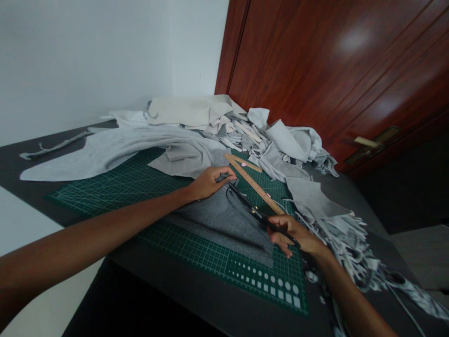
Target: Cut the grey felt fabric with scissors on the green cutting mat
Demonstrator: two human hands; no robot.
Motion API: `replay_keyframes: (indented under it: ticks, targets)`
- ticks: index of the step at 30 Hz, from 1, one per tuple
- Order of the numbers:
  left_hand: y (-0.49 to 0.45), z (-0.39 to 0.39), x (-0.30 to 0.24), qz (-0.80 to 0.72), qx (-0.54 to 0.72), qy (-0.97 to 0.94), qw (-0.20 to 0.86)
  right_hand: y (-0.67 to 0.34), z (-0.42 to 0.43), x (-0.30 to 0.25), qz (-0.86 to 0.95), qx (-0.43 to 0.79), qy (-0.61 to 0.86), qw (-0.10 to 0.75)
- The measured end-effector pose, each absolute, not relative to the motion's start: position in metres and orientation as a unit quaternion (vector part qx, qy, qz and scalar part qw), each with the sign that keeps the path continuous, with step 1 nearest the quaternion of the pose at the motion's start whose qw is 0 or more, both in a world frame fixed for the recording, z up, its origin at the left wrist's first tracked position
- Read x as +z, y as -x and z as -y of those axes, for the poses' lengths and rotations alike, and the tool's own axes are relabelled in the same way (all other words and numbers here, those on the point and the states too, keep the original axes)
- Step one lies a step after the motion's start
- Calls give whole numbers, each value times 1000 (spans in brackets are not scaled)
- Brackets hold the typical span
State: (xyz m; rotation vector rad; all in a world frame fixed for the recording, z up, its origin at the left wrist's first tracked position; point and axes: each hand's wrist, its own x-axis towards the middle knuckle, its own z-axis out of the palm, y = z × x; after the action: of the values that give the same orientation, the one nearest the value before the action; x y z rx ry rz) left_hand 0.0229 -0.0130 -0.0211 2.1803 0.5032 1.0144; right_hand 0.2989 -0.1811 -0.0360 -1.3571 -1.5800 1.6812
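A dark grey piece of fabric [224, 220] lies flat on a green cutting mat [147, 182]. My right hand [296, 234] is closed round the handles of black scissors [254, 210], whose blades reach along the fabric's right edge toward its far corner. My left hand [210, 181] pinches that far corner of the grey fabric, fingers curled, next to the blade tips. A wooden ruler [254, 185] lies just right of the scissors, running diagonally across the mat.
A heap of light grey and white cloth pieces [217, 124] covers the back of the dark table [196, 295]. Cut strips [347, 243] pile up at the right. A brown wooden door with a handle [368, 142] stands behind on the right, a white wall on the left.
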Motion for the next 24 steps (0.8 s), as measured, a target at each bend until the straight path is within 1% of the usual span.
replay_keyframes:
  ticks: [4,10,12,17,24]
  targets:
    - [-23,14,-23,-166,374,-852,327,-302,182,-39,576,612,479,255]
    - [-22,13,-23,-169,380,-849,326,-300,182,-38,582,601,483,259]
    - [-22,13,-22,-180,384,-846,323,-299,182,-37,583,594,491,257]
    - [-21,12,-16,-213,388,-835,327,-296,183,-31,582,604,498,221]
    - [-12,5,-6,-246,391,-833,304,-295,186,-22,593,611,462,247]
